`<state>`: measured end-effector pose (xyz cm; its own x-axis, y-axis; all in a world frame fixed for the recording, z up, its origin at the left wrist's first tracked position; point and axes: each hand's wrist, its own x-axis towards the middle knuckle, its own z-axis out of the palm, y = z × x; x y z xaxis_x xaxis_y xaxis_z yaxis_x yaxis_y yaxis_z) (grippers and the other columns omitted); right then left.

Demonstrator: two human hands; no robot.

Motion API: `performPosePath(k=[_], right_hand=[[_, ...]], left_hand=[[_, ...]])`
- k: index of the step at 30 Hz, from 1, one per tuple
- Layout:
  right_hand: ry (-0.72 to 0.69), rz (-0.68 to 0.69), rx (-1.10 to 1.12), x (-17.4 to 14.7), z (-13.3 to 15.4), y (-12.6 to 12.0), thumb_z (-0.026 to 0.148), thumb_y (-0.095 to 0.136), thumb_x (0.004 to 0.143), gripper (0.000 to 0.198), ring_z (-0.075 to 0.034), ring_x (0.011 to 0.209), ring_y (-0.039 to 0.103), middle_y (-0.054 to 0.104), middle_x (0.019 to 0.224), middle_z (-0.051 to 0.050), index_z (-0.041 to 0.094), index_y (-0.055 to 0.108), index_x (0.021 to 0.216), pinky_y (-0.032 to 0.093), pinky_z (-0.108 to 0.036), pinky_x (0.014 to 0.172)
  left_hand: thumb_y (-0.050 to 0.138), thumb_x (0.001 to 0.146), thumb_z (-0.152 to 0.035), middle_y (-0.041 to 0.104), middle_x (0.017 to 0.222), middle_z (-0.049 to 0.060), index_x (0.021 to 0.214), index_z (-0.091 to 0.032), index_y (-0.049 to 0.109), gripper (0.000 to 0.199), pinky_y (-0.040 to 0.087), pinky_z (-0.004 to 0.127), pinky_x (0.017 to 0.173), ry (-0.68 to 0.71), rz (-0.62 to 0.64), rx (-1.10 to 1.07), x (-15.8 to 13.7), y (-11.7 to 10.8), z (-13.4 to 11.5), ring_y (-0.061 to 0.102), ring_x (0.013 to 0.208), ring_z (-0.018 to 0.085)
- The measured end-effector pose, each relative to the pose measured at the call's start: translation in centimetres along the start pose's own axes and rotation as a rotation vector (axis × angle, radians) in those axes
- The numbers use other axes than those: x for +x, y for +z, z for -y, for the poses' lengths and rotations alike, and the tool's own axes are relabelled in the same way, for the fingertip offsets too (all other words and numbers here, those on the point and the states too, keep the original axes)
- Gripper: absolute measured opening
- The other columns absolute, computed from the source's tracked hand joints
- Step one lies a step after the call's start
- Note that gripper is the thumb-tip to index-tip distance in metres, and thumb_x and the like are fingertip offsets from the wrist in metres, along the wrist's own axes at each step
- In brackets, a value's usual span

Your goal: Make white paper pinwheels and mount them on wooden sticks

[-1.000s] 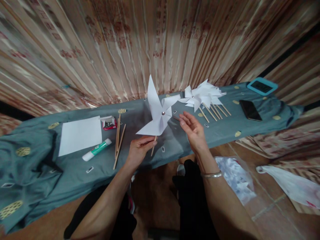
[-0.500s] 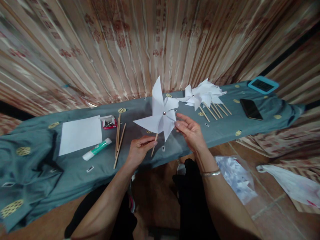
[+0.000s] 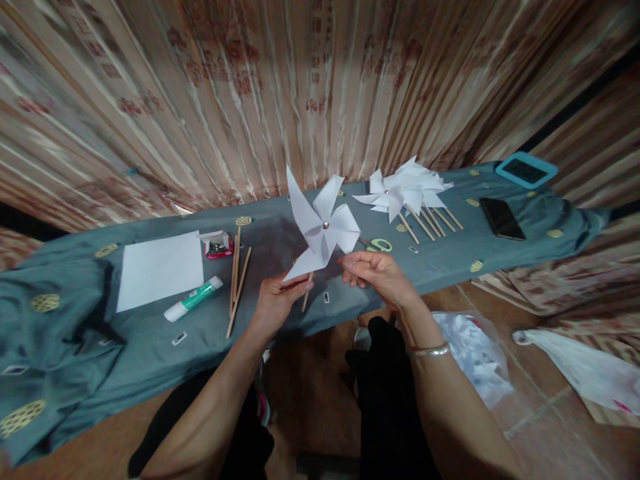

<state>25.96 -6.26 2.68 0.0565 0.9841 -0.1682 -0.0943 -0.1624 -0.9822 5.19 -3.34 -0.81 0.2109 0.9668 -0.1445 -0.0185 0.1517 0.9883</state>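
Observation:
A white paper pinwheel (image 3: 315,235) on a thin wooden stick is held up over the cloth, with a round metal pin head at its centre. My left hand (image 3: 279,301) is closed around the stick just under the blades. Close by on the right, my right hand (image 3: 373,272) has its fingers curled and drawn together, just below a blade, with nothing visible in them. Behind that hand lie scissors (image 3: 379,245) with pale green handles. Several finished pinwheels (image 3: 413,187) rest in an overlapping row at the back right, sticks toward me.
On the patterned green cloth (image 3: 150,347) at left lie white paper (image 3: 160,270), a glue stick (image 3: 193,299), a red box of metal pins (image 3: 218,245) and wooden sticks (image 3: 240,290). A phone (image 3: 503,218) and a blue-framed device (image 3: 526,169) lie right. Plastic bags (image 3: 473,357) sit on the floor.
The pinwheel's blades have turned about the pin. My right hand has come off the blade and moved slightly down, its fingers curling in. The scissors now show behind it.

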Motion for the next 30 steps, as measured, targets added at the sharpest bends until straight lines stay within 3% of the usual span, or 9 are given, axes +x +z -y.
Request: performPosePath(k=[4,8,12,15,18,20,24,27,30], right_hand=[[-0.142,-0.307,0.041,0.5,-0.1,-1.3,0.056,0.085,0.058,0.041,-0.007,0.042,0.041,0.063,0.052,0.003,0.019,0.07,0.069,0.03,-0.022,0.042],[-0.316,-0.519,0.086,1.0,-0.6,-1.1,0.05,0.087,0.057,0.041,-0.012,0.062,0.06,0.071,0.072,0.0,0.022,0.07,0.081,0.048,-0.027,0.059],[-0.336,-0.418,0.071,1.3,-0.9,-0.6,0.044,0.089,0.055,0.052,-0.016,0.079,0.066,0.075,0.094,-0.003,0.024,0.069,0.099,0.054,-0.033,0.078],[-0.276,-0.363,0.097,1.2,-0.8,-0.4,0.043,0.089,0.056,0.05,-0.015,0.075,0.066,0.074,0.085,-0.001,0.023,0.07,0.098,0.055,-0.032,0.078],[-0.18,-0.284,0.168,0.6,-0.5,0.2,0.041,0.09,0.056,0.05,-0.012,0.063,0.064,0.072,0.07,0.003,0.022,0.07,0.098,0.053,-0.026,0.065],[-0.064,-0.138,0.229,0.0,-0.2,0.9,0.039,0.091,0.055,0.053,-0.01,0.056,0.061,0.071,0.065,0.005,0.022,0.07,0.1,0.05,-0.022,0.057],[0.172,0.208,0.221,-1.2,0.1,1.7,0.042,0.091,0.057,0.051,-0.011,0.059,0.066,0.076,0.072,-0.001,0.019,0.07,0.098,0.05,-0.021,0.056],[0.164,0.169,0.129,-1.1,0.1,0.9,0.049,0.087,0.062,0.043,-0.008,0.054,0.062,0.075,0.07,-0.002,0.017,0.073,0.088,0.045,-0.019,0.051],[0.062,-0.023,0.039,-0.3,-0.3,-0.5,0.053,0.085,0.063,0.041,-0.007,0.049,0.055,0.072,0.063,-0.001,0.017,0.073,0.078,0.041,-0.019,0.048]], left_hand=[[0.088,0.053,-0.04,0.08,0.091,0.008,0.082,-0.02,0.081,0.036,0.054,0.04,0.092,-0.017,-0.004,0.0,0.0,-0.1,0.0,0.072,0.091,0.027],[0.088,0.054,-0.038,0.08,0.092,0.008,0.081,-0.021,0.081,0.033,0.054,0.04,0.093,-0.005,0.006,-0.004,0.0,0.0,0.1,0.072,0.091,0.026],[0.088,0.055,-0.038,0.08,0.093,0.007,0.082,-0.021,0.081,0.033,0.054,0.04,0.092,0.012,0.025,0.001,0.0,0.1,0.3,0.072,0.092,0.027],[0.087,0.056,-0.037,0.08,0.09,0.007,0.082,-0.021,0.081,0.031,0.055,0.038,0.088,0.015,0.025,0.001,0.0,0.1,0.2,0.072,0.088,0.025],[0.085,0.058,-0.036,0.08,0.089,0.007,0.081,-0.021,0.082,0.027,0.055,0.034,0.081,0.031,0.014,0.014,0.0,0.1,-0.1,0.071,0.084,0.023],[0.084,0.059,-0.035,0.079,0.087,0.006,0.079,-0.021,0.082,0.025,0.055,0.031,0.077,0.051,0.007,0.032,0.0,0.0,-0.2,0.07,0.081,0.021],[0.084,0.058,-0.037,0.076,0.074,0.003,0.067,-0.019,0.079,0.021,0.052,0.029,0.072,0.061,-0.024,0.052,0.1,-0.2,0.0,0.066,0.072,0.019],[0.085,0.056,-0.037,0.077,0.075,0.003,0.068,-0.018,0.078,0.024,0.053,0.031,0.074,0.042,-0.064,0.034,0.2,-0.1,0.3,0.067,0.073,0.02],[0.087,0.052,-0.037,0.079,0.083,0.006,0.077,-0.017,0.08,0.032,0.055,0.036,0.082,0.009,-0.055,-0.036,0.1,0.0,0.3,0.071,0.081,0.024]])
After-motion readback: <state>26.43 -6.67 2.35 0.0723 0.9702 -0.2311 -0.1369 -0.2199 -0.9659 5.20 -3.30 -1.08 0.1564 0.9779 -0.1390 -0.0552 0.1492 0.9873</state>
